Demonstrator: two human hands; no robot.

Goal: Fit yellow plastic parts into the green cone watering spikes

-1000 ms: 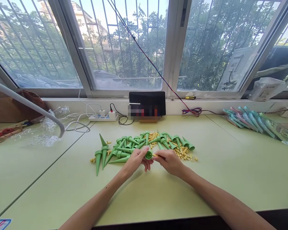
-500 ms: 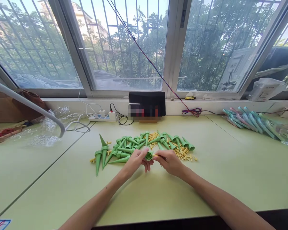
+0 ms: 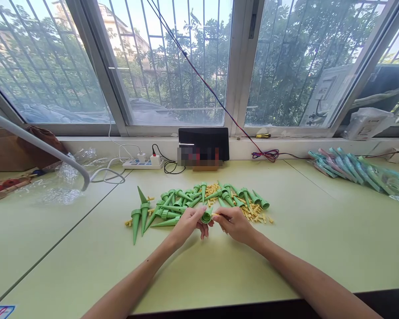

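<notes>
Over the table [image 3: 236,266], green cone [image 3: 206,216] partly hidden by hands [image 3: 190,221]

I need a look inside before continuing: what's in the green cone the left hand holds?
Inside the green cone, held by the left hand, a smaller green ring shows. Its walls hide whatever lies deeper.
</notes>
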